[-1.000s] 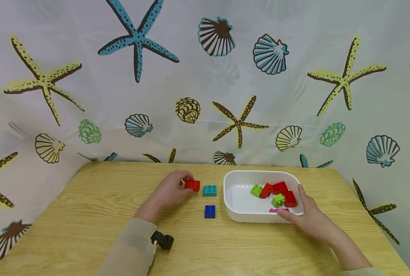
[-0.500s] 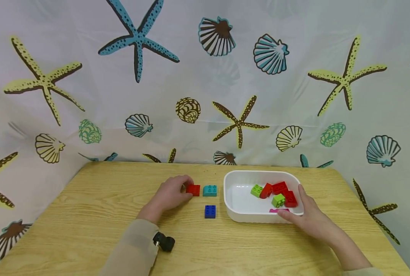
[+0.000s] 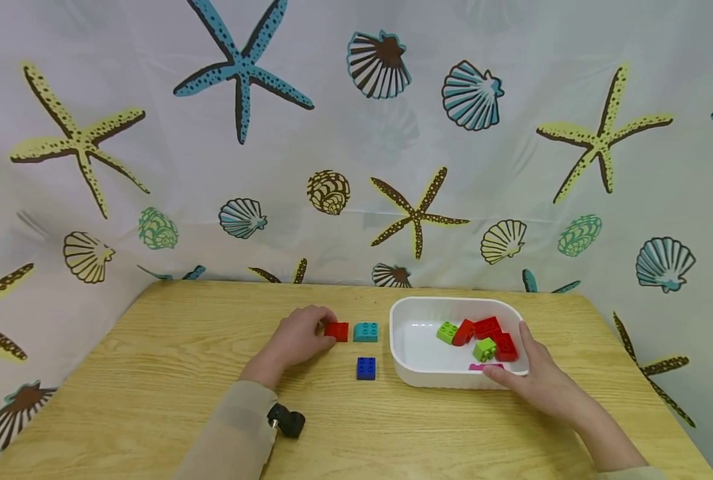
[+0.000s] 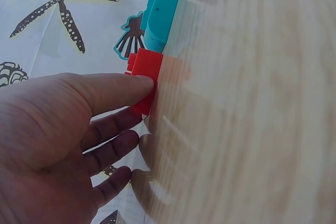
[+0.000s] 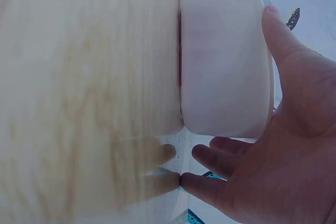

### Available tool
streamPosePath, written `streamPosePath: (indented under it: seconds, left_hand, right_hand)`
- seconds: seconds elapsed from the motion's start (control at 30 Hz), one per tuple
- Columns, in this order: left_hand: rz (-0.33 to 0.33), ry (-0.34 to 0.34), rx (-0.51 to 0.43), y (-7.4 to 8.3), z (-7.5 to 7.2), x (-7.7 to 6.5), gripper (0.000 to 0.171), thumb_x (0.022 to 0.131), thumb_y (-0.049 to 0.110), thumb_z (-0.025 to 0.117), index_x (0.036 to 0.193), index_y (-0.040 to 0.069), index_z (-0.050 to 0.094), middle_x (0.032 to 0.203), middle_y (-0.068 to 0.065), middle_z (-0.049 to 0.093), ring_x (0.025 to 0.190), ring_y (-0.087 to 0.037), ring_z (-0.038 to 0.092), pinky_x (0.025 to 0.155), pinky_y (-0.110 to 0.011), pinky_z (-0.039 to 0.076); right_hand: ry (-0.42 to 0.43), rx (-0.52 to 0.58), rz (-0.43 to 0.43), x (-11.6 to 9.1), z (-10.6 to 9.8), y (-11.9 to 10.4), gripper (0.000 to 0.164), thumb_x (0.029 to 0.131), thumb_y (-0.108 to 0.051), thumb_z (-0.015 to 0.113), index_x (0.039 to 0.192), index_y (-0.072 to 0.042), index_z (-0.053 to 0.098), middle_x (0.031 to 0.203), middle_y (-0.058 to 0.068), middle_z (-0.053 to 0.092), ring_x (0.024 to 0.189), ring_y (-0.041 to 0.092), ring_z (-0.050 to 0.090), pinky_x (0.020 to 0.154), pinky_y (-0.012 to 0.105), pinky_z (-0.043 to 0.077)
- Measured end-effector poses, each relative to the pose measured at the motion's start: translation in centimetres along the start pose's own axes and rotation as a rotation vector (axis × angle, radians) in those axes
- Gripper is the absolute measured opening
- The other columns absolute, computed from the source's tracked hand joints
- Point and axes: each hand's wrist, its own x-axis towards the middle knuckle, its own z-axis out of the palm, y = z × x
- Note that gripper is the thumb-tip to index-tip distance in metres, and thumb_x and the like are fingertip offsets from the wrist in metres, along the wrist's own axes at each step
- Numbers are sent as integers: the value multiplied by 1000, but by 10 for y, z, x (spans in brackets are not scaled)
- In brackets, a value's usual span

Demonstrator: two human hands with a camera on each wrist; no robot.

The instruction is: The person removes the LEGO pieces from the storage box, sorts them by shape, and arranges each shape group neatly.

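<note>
My left hand (image 3: 299,338) pinches a red toy building brick (image 3: 337,332) that sits on the wooden table, studs up. In the left wrist view the thumb covers part of the red brick (image 4: 149,62), and the other fingers reach behind it. Just right of it stands a teal brick (image 3: 366,332) with one rounded end. A blue brick (image 3: 366,369) lies nearer, below the teal one. At the right, my right hand (image 3: 545,381) grips the corner of a white plastic bin (image 3: 419,378), thumb along its near rim and fingers at its right side.
Inside the bin lie red bricks (image 3: 487,327), two lime-green bricks (image 3: 447,332) and a pink piece (image 3: 485,367). A curtain (image 3: 308,133) printed with starfish and shells hangs behind the table (image 3: 152,373). My left sleeve carries a black device (image 3: 287,421).
The red brick has come down in my left hand, its top tilt gone, and now stands in line with the teal brick. My right hand and the bin have stayed put.
</note>
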Motion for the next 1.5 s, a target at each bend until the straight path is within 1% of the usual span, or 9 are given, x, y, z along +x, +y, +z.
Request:
streamPosePath:
  seconds: [0.17, 0.4, 0.6, 0.77, 0.87, 1.0, 1.23, 1.37, 1.5]
  left_hand:
    - [-2, -6, 2, 1, 0, 1, 30, 99, 14, 83, 127, 7, 76, 121, -8, 73, 100, -26, 59, 97, -53, 52]
    - [-30, -27, -17, 2, -1, 1, 48, 99, 15, 84, 143, 5, 69, 131, -12, 72, 115, -31, 64, 108, -56, 51]
    - [-51, -54, -110, 5, -6, -1, 56, 101, 15, 82, 153, 5, 62, 144, -16, 67, 131, -36, 63, 115, -56, 50]
    - [-10, -54, -118, 13, -9, 1, 59, 103, 18, 81, 156, 3, 58, 157, -21, 57, 139, -41, 59, 117, -58, 49]
    - [9, -40, -101, 24, -12, 3, 60, 105, 21, 80, 158, 4, 57, 163, -20, 53, 147, -41, 53, 121, -58, 45]
    - [38, -6, -63, 45, -19, 6, 62, 105, 25, 80, 160, 9, 57, 165, -15, 52, 154, -39, 47, 125, -58, 40]
    - [181, -5, -6, 86, -30, 8, 71, 104, 28, 81, 165, 10, 50, 171, -15, 46, 158, -39, 42, 128, -57, 36]
    - [266, -2, 42, 107, -27, 11, 74, 104, 31, 82, 167, 11, 49, 172, -13, 44, 159, -41, 38, 129, -62, 30]
    - [297, -19, 63, 126, -17, 16, 73, 104, 33, 81, 167, 14, 49, 173, -9, 45, 162, -40, 34, 129, -66, 26]
  right_hand:
    - [0, 2, -3, 0, 0, 1, 132, 98, -67, 73, 173, -3, -15, 175, 39, 6, 156, 65, 18, 114, 83, 33]
    - [-1, 6, -3, 1, 0, 2, 132, 98, -67, 73, 173, -4, -16, 175, 39, 5, 155, 65, 19, 114, 83, 33]
    - [-2, 4, -2, 1, 0, 3, 132, 98, -67, 73, 173, -4, -15, 175, 38, 5, 156, 65, 19, 115, 83, 33]
    - [-2, 8, -8, 1, 0, 4, 132, 98, -67, 73, 173, -3, -15, 176, 37, 5, 156, 64, 18, 115, 83, 33]
    - [-2, 17, -12, 1, 1, 3, 133, 98, -66, 74, 173, -3, -14, 176, 37, 6, 157, 63, 17, 115, 82, 34]
    - [-1, 27, -13, 1, 0, 2, 133, 97, -65, 75, 174, -3, -14, 176, 36, 5, 158, 62, 16, 115, 82, 33]
    - [3, 25, -11, 0, 0, 2, 132, 97, -65, 75, 174, -4, -14, 176, 36, 5, 157, 63, 17, 115, 82, 34]
    - [3, 21, -5, 0, -1, 1, 133, 97, -66, 75, 174, -4, -14, 176, 37, 5, 157, 63, 17, 115, 82, 34]
    - [4, 24, -14, -1, -1, 1, 132, 97, -65, 75, 174, -4, -14, 176, 37, 7, 156, 63, 19, 115, 82, 34]
